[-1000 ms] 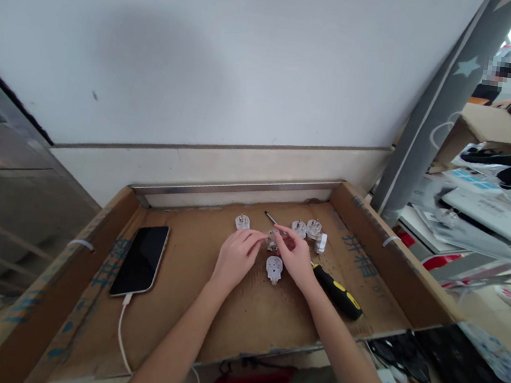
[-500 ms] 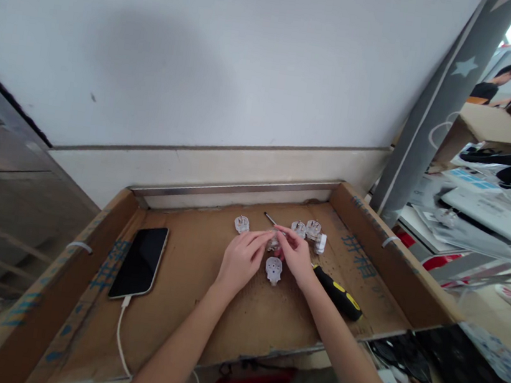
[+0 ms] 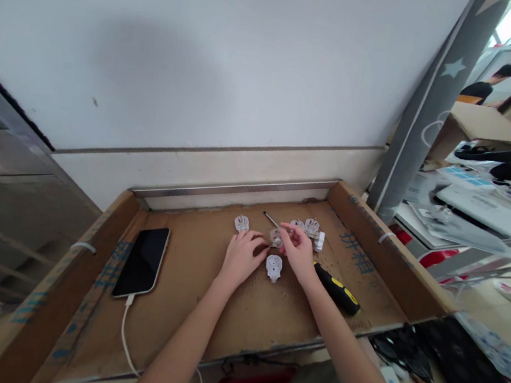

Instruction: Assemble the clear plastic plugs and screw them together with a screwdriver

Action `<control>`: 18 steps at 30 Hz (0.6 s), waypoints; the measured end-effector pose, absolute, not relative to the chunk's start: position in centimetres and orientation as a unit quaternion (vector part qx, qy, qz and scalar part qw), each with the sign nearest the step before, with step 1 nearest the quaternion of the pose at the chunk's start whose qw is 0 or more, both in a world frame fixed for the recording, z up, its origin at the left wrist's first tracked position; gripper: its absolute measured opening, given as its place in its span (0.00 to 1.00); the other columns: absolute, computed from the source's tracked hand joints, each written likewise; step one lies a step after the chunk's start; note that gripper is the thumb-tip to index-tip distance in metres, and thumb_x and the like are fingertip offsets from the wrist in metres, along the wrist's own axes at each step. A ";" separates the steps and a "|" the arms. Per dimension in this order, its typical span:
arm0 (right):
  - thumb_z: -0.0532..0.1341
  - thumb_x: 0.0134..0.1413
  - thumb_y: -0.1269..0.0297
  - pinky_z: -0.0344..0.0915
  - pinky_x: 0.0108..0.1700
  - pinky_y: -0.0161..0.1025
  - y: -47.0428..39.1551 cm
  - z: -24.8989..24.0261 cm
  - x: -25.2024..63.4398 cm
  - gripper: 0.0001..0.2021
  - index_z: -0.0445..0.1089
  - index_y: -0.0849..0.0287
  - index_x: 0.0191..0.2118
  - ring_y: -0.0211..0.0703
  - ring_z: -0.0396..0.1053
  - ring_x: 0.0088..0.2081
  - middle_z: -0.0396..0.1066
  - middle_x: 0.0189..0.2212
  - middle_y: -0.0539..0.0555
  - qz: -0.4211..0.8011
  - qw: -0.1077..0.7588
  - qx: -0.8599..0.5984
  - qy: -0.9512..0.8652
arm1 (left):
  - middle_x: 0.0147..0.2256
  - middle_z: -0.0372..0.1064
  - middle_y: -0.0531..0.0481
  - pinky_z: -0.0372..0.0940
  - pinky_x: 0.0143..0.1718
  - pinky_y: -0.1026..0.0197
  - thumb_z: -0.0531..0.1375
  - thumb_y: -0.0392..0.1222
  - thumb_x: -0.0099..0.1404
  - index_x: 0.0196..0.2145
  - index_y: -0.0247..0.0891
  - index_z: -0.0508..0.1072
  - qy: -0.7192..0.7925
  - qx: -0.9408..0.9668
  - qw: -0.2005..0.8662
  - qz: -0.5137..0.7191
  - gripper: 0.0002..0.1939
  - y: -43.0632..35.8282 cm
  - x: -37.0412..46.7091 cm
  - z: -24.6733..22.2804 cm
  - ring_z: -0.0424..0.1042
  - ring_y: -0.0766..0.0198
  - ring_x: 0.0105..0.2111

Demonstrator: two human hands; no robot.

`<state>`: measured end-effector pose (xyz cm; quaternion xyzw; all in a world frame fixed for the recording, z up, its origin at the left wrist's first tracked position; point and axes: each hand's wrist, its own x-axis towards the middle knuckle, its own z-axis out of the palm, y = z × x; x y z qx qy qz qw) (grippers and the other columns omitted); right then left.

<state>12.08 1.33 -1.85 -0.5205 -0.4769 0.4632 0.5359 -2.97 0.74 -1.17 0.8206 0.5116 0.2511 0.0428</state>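
A small clear plug piece (image 3: pixel 275 238) is between my two hands, low over the cardboard. My left hand (image 3: pixel 243 256) has its fingers curled, with thumb and fingertips at the near left side of this piece. On the other side my right hand (image 3: pixel 297 253) is closed in a pinch beside it; whatever the fingertips hold is too small to make out. Just below lies a white plug cover (image 3: pixel 273 268) on the cardboard. A screwdriver, its black and yellow handle (image 3: pixel 337 289) showing, passes under my right hand, and its shaft tip pokes out beyond.
Another clear plug (image 3: pixel 241 223) stands behind my left hand; several more plugs (image 3: pixel 312 226) cluster behind my right. A phone (image 3: pixel 141 262) on a white cable lies at left. Cardboard walls (image 3: pixel 371 244) edge the tray. A person (image 3: pixel 486 87) is in the right background.
My hands have drawn slightly apart, so the clear plug piece between them shows more. My right fingers have lifted off it a little. The view has shifted slightly.
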 end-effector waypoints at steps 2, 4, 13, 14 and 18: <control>0.53 0.57 0.57 0.67 0.37 0.33 1.4 -2.0 12.3 0.18 0.62 0.65 0.47 0.30 0.65 0.35 0.65 0.37 0.54 0.463 0.531 -0.517 -0.485 | 0.42 0.70 0.50 0.57 0.44 0.55 0.59 0.42 0.62 0.36 0.44 0.75 0.514 0.819 0.054 0.251 0.06 0.7 -2.8 -1.1 0.65 0.58 0.45; 0.53 0.57 0.56 0.67 0.37 0.33 1.5 -2.3 12.4 0.18 0.62 0.65 0.48 0.31 0.65 0.35 0.65 0.37 0.54 0.462 0.528 -0.515 -0.493 | 0.41 0.71 0.51 0.57 0.43 0.55 0.58 0.41 0.62 0.35 0.44 0.75 0.515 0.816 0.061 0.254 0.05 0.6 -2.7 -1.0 0.65 0.59 0.44; 0.53 0.57 0.56 0.67 0.36 0.33 1.3 -2.6 12.1 0.21 0.59 0.64 0.51 0.31 0.65 0.36 0.65 0.39 0.55 0.442 0.523 -0.516 -0.514 | 0.40 0.73 0.52 0.58 0.43 0.55 0.58 0.40 0.63 0.32 0.41 0.73 0.535 0.795 0.067 0.278 0.04 0.1 -3.6 -0.4 0.66 0.58 0.44; 0.53 0.57 0.56 0.67 0.36 0.33 1.3 -2.6 12.1 0.20 0.59 0.64 0.51 0.31 0.65 0.36 0.65 0.39 0.55 0.439 0.522 -0.517 -0.517 | 0.41 0.72 0.52 0.58 0.43 0.55 0.58 0.40 0.62 0.33 0.42 0.73 0.530 0.801 0.063 0.272 0.04 0.1 -3.7 -0.5 0.66 0.58 0.44; 0.53 0.57 0.57 0.67 0.37 0.34 1.3 -2.6 12.1 0.20 0.60 0.64 0.51 0.31 0.65 0.36 0.65 0.40 0.55 0.425 0.521 -0.524 -0.523 | 0.42 0.72 0.52 0.58 0.43 0.54 0.59 0.41 0.61 0.37 0.43 0.73 0.522 0.811 0.055 0.258 0.05 0.1 -3.5 -0.7 0.65 0.57 0.45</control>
